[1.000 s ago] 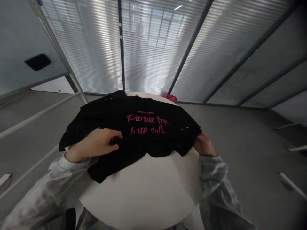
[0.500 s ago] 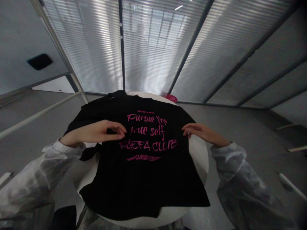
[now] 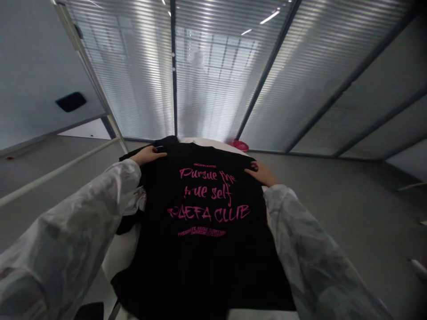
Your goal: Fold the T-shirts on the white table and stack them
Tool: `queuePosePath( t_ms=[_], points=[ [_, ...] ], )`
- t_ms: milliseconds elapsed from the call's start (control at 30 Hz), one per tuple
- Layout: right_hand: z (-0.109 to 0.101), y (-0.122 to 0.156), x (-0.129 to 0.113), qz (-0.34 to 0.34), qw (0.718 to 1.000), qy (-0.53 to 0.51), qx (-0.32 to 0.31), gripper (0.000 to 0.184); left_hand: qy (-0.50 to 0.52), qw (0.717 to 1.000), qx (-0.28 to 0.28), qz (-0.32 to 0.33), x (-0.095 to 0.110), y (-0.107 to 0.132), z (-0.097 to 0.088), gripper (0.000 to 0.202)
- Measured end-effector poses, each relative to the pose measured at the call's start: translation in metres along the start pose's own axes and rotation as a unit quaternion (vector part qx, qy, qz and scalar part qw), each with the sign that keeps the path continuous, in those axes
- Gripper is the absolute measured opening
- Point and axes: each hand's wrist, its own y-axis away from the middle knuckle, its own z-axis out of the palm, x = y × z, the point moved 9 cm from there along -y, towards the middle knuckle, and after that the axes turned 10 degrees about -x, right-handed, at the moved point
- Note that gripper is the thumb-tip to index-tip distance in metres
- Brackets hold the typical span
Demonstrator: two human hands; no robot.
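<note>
A black T-shirt [image 3: 207, 249] with pink lettering lies spread over a round white table [image 3: 122, 253], print facing up, its hem hanging toward me. My left hand [image 3: 147, 155] rests on the shirt's far left shoulder, fingers stretched out along the cloth. On the far right shoulder lies my right hand [image 3: 262, 173], fingers on the fabric near its edge. Both arms wear pale translucent sleeves. A bunched sleeve of the shirt droops off the table's left side.
A small pink object [image 3: 239, 145] sits at the table's far edge. Behind the table stand glass partitions with closed blinds [image 3: 213, 80]. A white rail [image 3: 56, 171] runs along the left. Grey floor [image 3: 350, 209] surrounds the table.
The folded shirt was opened out flat toward me. Both hands then left its middle and reached away to the far shoulders. The camera has leaned forward.
</note>
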Motion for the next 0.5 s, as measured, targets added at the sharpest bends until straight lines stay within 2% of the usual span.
queuePosePath(
  t_ms=[100, 200, 300, 400, 500],
  points=[
    [0.006, -0.015, -0.006, 0.024, 0.999, 0.034, 0.006, 0.076, -0.053, 0.999, -0.003, -0.013, -0.002, -0.009, 0.008, 0.081],
    [0.008, -0.021, -0.022, -0.006, 0.995, 0.098, 0.034, 0.076, -0.118, 0.992, 0.051, 0.006, 0.001, -0.008, 0.001, 0.091],
    [0.015, -0.024, -0.035, -0.022, 0.992, 0.118, 0.033, 0.085, -0.116, 0.992, 0.043, 0.005, -0.004, -0.009, 0.001, 0.096],
    [0.018, -0.027, -0.040, 0.011, 0.992, 0.127, 0.024, 0.091, -0.089, 0.995, 0.049, 0.000, -0.007, -0.012, -0.004, 0.084],
    [0.018, -0.028, -0.047, 0.020, 0.990, 0.139, -0.009, 0.072, -0.064, 0.994, 0.057, 0.069, 0.008, -0.010, -0.010, 0.063]
  ],
)
